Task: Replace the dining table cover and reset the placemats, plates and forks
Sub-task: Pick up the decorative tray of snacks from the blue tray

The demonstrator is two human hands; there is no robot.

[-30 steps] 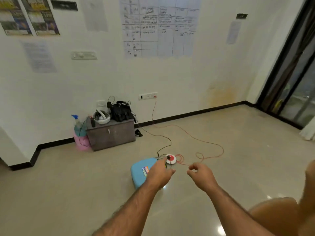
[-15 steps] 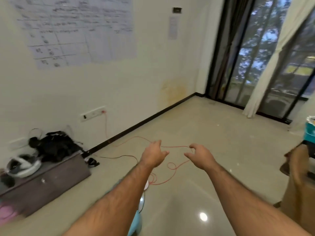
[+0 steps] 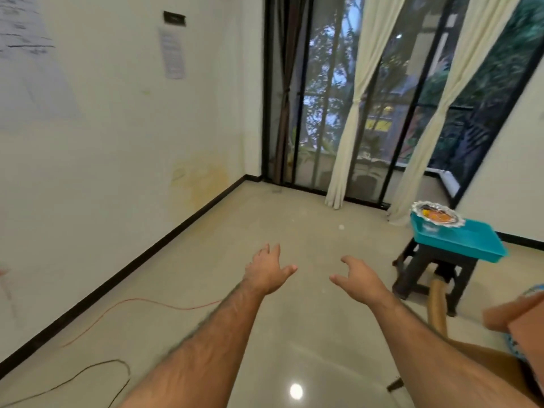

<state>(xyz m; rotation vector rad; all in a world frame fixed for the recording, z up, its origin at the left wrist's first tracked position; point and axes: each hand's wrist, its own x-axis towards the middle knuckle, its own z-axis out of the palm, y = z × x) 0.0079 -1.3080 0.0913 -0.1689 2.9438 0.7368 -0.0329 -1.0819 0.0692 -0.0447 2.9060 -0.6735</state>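
My left hand (image 3: 269, 270) and my right hand (image 3: 360, 279) are stretched out in front of me over the bare floor, fingers loosely spread, holding nothing. At the right, a teal tray (image 3: 468, 241) rests on a dark stool (image 3: 424, 273); a silver-rimmed plate (image 3: 437, 214) with orange on it lies at the tray's far end. A wooden corner (image 3: 527, 325), perhaps the table, with a patterned blue cloth edge (image 3: 513, 346) shows at the right border. Forks and placemats are not visible.
A white wall runs along the left with a black skirting. Glass doors with cream curtains (image 3: 350, 113) close the far side. An orange cord (image 3: 141, 304) and a black cord (image 3: 88, 375) lie on the floor at lower left. A wooden leg (image 3: 438, 307) stands by the stool.
The view has swung right, from the cabinet and blue box on the floor to the glass doors and stool. Both hands stayed out in front and their fingers have opened.
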